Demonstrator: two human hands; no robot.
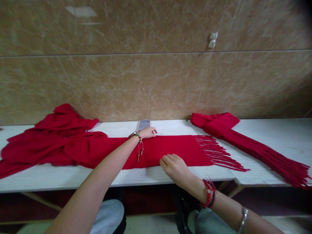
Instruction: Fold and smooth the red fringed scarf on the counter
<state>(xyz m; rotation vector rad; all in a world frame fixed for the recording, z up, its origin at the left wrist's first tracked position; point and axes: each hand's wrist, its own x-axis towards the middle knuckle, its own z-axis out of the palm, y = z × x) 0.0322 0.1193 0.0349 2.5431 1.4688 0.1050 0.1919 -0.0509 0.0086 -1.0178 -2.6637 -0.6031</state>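
Observation:
A red fringed scarf (175,150) lies flat across the white table (60,178), its fringe pointing right. My left hand (147,132) rests at the scarf's far edge, fingers curled onto the cloth, next to a phone (143,124). At the scarf's near edge, my right hand (174,165) pinches the cloth with bent fingers. The rest of the scarf runs left into a loose red heap (53,136).
A second red fringed scarf (243,139), folded, lies on the right table section, fringe hanging toward the front edge. A marble wall (156,65) stands right behind the table, with a small white hook (213,39) on it. My knees show below the table.

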